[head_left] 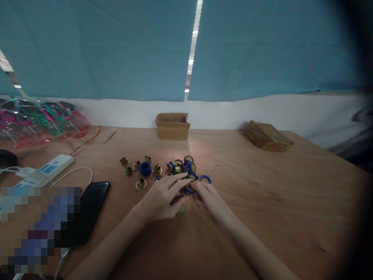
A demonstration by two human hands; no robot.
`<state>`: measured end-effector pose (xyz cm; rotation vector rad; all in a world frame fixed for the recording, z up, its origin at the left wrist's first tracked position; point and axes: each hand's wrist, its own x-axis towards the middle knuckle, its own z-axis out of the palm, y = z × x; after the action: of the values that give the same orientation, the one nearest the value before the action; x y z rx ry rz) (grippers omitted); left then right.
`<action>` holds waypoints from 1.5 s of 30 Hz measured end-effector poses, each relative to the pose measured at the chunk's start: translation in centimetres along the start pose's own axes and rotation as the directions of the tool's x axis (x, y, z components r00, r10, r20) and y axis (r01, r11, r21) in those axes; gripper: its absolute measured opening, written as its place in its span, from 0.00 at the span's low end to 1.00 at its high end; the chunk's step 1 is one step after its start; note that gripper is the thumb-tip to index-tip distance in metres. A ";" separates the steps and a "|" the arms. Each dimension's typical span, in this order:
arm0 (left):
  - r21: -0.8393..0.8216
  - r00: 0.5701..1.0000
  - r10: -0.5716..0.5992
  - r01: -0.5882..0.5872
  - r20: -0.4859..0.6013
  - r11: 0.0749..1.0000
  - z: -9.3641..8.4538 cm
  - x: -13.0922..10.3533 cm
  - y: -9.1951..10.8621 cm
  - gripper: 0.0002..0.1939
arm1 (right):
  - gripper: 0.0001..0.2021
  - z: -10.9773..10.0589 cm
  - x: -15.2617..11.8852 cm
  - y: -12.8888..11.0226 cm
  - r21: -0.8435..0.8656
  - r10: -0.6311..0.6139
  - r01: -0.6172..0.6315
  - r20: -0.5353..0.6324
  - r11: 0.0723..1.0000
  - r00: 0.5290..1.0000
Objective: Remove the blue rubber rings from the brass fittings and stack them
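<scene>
My left hand (166,198) reaches over the front of a pile, its thumb and fingers round a brass fitting with a blue ring (189,189). Against the right side of that fitting, the fingers of my right hand (210,199) are pinched together; their tips are partly hidden. Behind the hands lie more brass fittings with blue rings (189,160), heaped together. A loose blue ring (205,179) rests just beyond my right hand. To the left are a stack of blue rings (145,168) and several brass fittings without rings (140,183).
An open cardboard box (173,131) stands at the back, and another brown box (268,136) lies back right. Small clear pieces (211,171) lie right of the pile. At left are a black phone (94,210), a power strip (48,169), white cables and plastic-wrapped goods (43,122).
</scene>
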<state>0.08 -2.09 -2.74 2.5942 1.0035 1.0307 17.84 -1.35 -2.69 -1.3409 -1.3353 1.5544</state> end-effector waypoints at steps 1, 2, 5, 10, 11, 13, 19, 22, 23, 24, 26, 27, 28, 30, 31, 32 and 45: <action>-0.010 1.000 0.003 -0.003 -0.022 1.000 0.3 -0.1 -0.1 0.23 | 0.15 0.1 -0.1 -0.1 0.011 0.007 -0.007 0.008 1.000 1.000; -0.023 0.999 -0.005 0.004 -0.041 1.000 0.5 -0.2 -0.2 0.21 | 0.16 0.2 -0.1 -0.2 0.012 0.004 -0.004 0.012 1.000 1.000; -0.099 0.989 -0.120 0.112 -0.081 0.989 1.3 -0.3 -0.4 0.16 | 0.18 0.3 -0.4 -0.6 -0.030 -0.062 0.062 -0.026 0.998 0.998; -0.345 0.916 -0.395 0.347 -0.077 0.872 2.2 -0.2 -0.1 0.09 | 0.10 0.4 -1.6 -1.1 -0.227 -0.362 0.334 -0.094 0.915 0.927; -0.410 0.899 -0.432 0.366 -0.076 0.835 2.4 -0.2 -0.1 0.09 | 0.09 0.4 -1.9 -1.2 -0.274 -0.412 0.376 -0.086 0.885 0.907; -0.533 0.874 -0.481 0.373 -0.074 0.760 2.6 0.0 0.0 0.10 | 0.12 0.5 -2.2 -1.2 -0.338 -0.483 0.441 -0.046 0.831 0.875; -0.694 0.868 -0.496 0.339 -0.030 0.635 2.4 0.2 0.1 0.09 | 0.16 0.5 -1.8 -0.4 -0.448 -0.606 0.541 -0.002 0.712 0.796; -0.690 0.879 -0.476 0.324 -0.034 0.647 2.4 0.1 0.3 0.08 | 0.13 0.3 -1.4 -0.1 -0.497 -0.656 0.569 -0.001 0.655 0.755; -0.681 0.885 -0.465 0.316 -0.040 0.660 2.4 0.0 0.4 0.08 | 0.12 0.2 -1.3 0.0 -0.512 -0.675 0.579 -0.002 0.634 0.738; -0.673 0.889 -0.455 0.309 -0.046 0.672 2.5 0.0 0.5 0.09 | 0.12 0.1 -1.3 0.0 -0.526 -0.696 0.590 -0.005 0.613 0.719; -0.659 0.897 -0.439 0.295 -0.060 0.692 2.6 0.0 0.6 0.09 | 0.11 0.0 -1.3 0.1 -0.544 -0.731 0.610 -0.010 0.576 0.682; -0.654 0.899 -0.433 0.287 -0.069 0.700 2.6 0.0 0.7 0.10 | 0.11 0.0 -1.3 0.1 -0.549 -0.746 0.618 -0.014 0.562 0.666; -0.645 0.901 -0.427 0.279 -0.081 0.711 2.7 0.0 0.7 0.10 | 0.10 0.1 -1.3 0.2 -0.554 -0.759 0.625 -0.020 0.551 0.651; -0.612 0.904 -0.413 0.263 -0.114 0.746 2.7 0.0 0.8 0.10 | 0.10 0.2 -1.4 0.3 -0.564 -0.779 0.632 -0.032 0.531 0.626; -0.584 0.905 -0.404 0.259 -0.130 0.769 2.7 0.0 0.8 0.11 | 0.10 0.3 -1.4 0.4 -0.570 -0.790 0.635 -0.039 0.521 0.612; -0.549 0.907 -0.396 0.261 -0.141 0.794 2.6 -0.1 0.8 0.11 | 0.10 0.4 -1.3 0.5 -0.578 -0.802 0.639 -0.046 0.508 0.596; -0.333 0.943 -0.302 0.242 -0.142 0.912 2.5 -0.5 0.7 0.15 | 0.12 0.5 -0.6 1.1 -0.610 -0.813 0.643 -0.004 0.464 0.582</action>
<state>1.81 -2.74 -4.59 2.0648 1.1051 1.2618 17.61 -2.36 -3.64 -0.9742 -1.8949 0.3254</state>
